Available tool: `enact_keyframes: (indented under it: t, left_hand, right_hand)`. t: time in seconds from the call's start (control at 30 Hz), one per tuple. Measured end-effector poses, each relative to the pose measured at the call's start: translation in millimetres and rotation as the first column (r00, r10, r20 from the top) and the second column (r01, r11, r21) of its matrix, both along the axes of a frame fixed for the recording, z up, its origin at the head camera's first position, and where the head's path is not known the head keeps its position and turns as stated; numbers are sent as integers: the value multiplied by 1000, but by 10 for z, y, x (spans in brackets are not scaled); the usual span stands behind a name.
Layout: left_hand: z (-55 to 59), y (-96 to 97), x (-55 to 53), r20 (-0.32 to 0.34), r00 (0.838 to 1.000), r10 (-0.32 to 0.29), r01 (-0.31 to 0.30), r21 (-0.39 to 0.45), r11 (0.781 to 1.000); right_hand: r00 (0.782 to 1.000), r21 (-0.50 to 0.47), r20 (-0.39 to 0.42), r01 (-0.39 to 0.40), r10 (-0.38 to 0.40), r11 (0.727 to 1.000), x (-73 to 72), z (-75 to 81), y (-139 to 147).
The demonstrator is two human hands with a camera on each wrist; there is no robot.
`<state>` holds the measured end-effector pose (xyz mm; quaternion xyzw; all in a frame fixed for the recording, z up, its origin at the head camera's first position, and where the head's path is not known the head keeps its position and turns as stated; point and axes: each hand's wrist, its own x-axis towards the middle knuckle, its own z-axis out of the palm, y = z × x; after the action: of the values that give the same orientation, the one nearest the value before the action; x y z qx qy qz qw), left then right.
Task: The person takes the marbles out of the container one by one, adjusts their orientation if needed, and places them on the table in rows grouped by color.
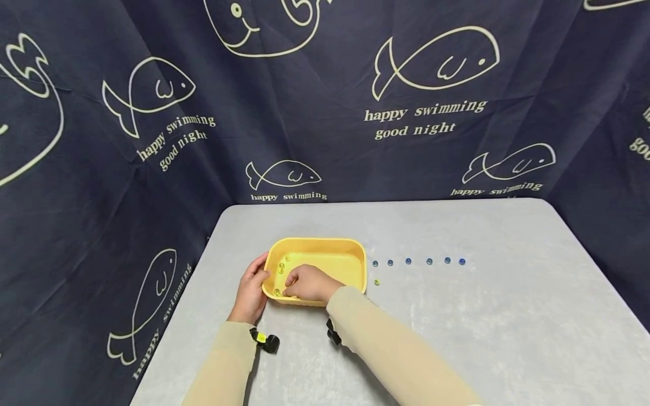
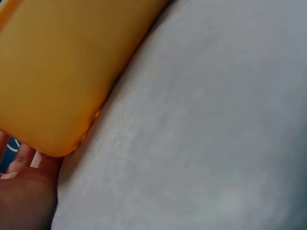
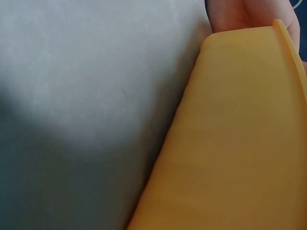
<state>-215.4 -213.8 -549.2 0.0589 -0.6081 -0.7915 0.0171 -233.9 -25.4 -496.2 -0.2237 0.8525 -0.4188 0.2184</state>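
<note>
The left grip [image 1: 251, 290] holds the yellow tub [image 1: 337, 269] by its end wall. The right grip [image 1: 311, 283] dips inside (whether its fingers pinch anything, I cannot tell), yellow-green marbles [image 1: 281, 267] near its fingertips; blue marbles [image 1: 408, 261] line the surface [image 1: 508, 321] to its right.

in the head view, a dark navy cloth [image 1: 345, 152], lightly creased and printed in cream, runs from eight o'clock round past twelve to three. one large outlined fish [image 1: 452, 59] sits at one o'clock, with lettering [image 1: 451, 107] beneath reading "happy swimming good night"; a second fish [image 1: 162, 87] sits at ten o'clock, a steeply tilted fish [image 1: 158, 287] at eight. the pale grey table [image 1: 508, 316] spreads toward six o'clock, its far corners rounded.
</note>
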Motion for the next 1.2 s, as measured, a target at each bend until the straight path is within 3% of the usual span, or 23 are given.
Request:
enact_keyframes:
  t: [0.17, 0.57, 0.93, 1.2]
  left_hand:
    - [-2, 15, -3, 1, 1000, 13, -13, 4, 1000]
    - [9, 12, 8, 3, 1000, 8, -8, 2, 1000]
    - [-4, -4, 8, -1, 1000, 10, -10, -11, 1000]
    - [2, -9, 0, 6, 1000, 8, -8, -4, 1000]
  right_hand:
    - [999, 25, -2, -40, 40, 999, -33, -36, -28]
    - [983, 109, -104, -140, 151, 984, -90, -41, -140]
    - [988, 99, -34, -148, 152, 984, -110, -33, -102]
    - [983, 132, -37, -173, 179, 976, -128, -55, -107]
